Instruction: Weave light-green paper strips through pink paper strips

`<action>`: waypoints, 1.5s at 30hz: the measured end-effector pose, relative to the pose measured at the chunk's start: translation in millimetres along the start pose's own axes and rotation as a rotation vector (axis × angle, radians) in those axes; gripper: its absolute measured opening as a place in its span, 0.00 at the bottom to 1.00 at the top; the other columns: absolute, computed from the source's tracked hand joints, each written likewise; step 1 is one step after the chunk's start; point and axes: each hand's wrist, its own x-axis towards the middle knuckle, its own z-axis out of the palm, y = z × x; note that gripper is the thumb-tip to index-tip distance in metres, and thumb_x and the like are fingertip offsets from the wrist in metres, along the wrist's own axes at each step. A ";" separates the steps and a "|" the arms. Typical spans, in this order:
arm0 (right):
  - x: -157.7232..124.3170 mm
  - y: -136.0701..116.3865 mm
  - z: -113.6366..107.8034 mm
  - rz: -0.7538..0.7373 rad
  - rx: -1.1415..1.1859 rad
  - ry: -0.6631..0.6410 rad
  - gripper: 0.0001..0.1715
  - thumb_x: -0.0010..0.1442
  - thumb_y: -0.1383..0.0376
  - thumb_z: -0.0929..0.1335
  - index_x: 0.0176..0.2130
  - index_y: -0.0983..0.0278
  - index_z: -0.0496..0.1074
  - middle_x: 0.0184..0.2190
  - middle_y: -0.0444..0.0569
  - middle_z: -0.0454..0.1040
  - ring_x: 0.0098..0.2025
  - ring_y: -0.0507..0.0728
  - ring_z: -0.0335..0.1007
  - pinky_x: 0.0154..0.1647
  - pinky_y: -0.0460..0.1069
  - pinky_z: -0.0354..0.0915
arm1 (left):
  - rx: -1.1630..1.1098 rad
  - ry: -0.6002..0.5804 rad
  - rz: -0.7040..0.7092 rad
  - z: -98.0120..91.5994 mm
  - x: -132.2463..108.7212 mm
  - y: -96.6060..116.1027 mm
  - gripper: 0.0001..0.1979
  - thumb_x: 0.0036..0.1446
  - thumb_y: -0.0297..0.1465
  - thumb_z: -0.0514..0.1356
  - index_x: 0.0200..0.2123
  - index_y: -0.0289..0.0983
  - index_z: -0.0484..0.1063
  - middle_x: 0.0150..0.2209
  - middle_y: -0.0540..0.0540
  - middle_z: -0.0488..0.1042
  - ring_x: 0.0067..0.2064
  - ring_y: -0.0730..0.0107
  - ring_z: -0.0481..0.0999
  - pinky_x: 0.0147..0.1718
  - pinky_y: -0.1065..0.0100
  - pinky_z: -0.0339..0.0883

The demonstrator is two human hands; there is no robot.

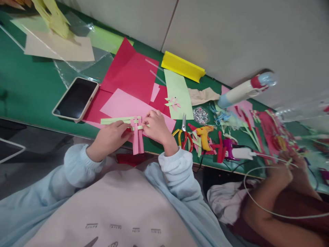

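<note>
Pink paper strips (138,144) hang down toward the table's front edge, crossed by light green strips (115,120) that run out to the left. The strips are interlaced where they meet, between my hands. My left hand (110,139) is closed on the green strips at the left of the crossing. On the right side, my right hand (156,127) pinches the short end of a green strip. Under them lies a pink sheet (123,103) on red paper (133,73). A small woven pink and green piece (174,103) rests on a pale green sheet (180,89).
A phone (76,98) lies at the left. Scissors (183,133), a yellow glue gun (205,135), a bead box (200,115) and a bottle (246,90) are at the right. Another person's hands (288,168) hold strips at the far right.
</note>
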 end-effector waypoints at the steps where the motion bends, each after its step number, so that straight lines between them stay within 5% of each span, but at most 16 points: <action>1: -0.1 -0.2 0.0 0.003 -0.002 0.002 0.14 0.64 0.65 0.65 0.35 0.64 0.80 0.45 0.55 0.72 0.52 0.64 0.59 0.56 0.59 0.59 | 0.008 0.002 -0.002 0.2 0.5 1.0 0.14 0.65 0.36 0.56 0.46 0.37 0.77 0.41 0.42 0.78 0.40 0.59 0.79 0.33 0.64 0.65; 20: -1.3 -1.0 4.3 0.003 0.040 0.024 0.15 0.65 0.64 0.65 0.35 0.62 0.81 0.44 0.53 0.72 0.51 0.63 0.60 0.54 0.58 0.61 | 0.105 0.108 0.092 4.6 1.9 4.5 0.13 0.67 0.35 0.53 0.38 0.39 0.77 0.39 0.41 0.77 0.36 0.60 0.77 0.30 0.63 0.65; 35: -0.7 -7.8 3.2 0.012 0.026 0.025 0.13 0.65 0.64 0.66 0.33 0.62 0.80 0.44 0.54 0.72 0.51 0.64 0.60 0.54 0.58 0.61 | 0.110 0.091 0.084 8.9 2.8 4.9 0.13 0.67 0.32 0.54 0.40 0.35 0.78 0.40 0.39 0.77 0.38 0.57 0.78 0.32 0.62 0.68; 45: -9.1 -13.6 -10.7 0.010 0.044 0.099 0.12 0.64 0.59 0.69 0.42 0.60 0.81 0.47 0.54 0.72 0.54 0.64 0.60 0.57 0.59 0.58 | 0.129 0.095 0.138 10.6 0.8 2.3 0.15 0.68 0.30 0.52 0.39 0.36 0.80 0.41 0.39 0.78 0.39 0.57 0.78 0.31 0.62 0.68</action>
